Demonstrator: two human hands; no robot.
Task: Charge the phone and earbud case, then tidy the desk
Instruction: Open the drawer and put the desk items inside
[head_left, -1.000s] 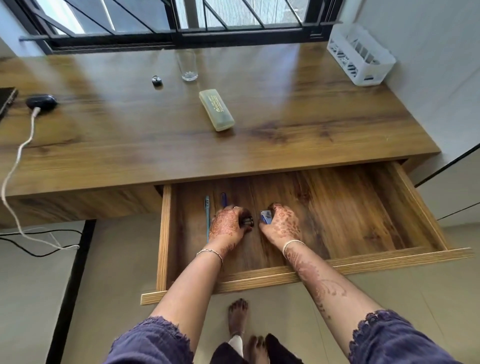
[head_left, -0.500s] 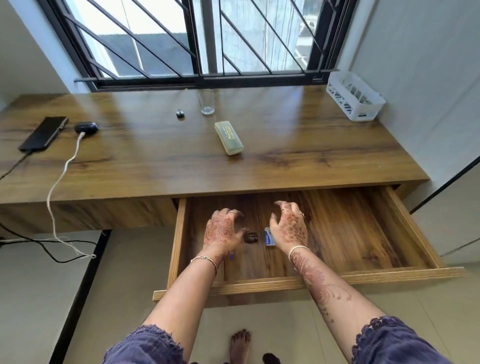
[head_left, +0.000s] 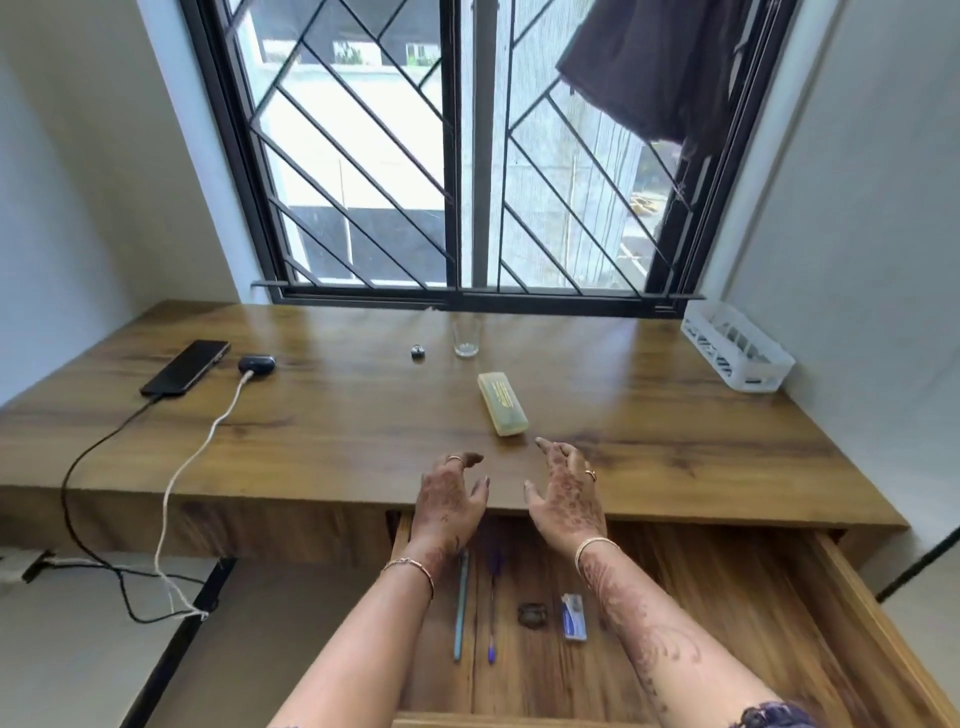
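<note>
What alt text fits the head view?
An empty left hand and right hand hover open over the desk and its open drawer, which holds two pens. On the desk lie a phone and earbud case, both plugged in, a yellowish case, a glass and a white basket.

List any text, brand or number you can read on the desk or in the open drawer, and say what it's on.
Nothing here can be read for certain.
Yellow-green case: dark print on its lid, too blurred to read.
Blue-and-white item in the drawer: possible label, too small to read.
Phone: screen dark, no text showing.
</note>
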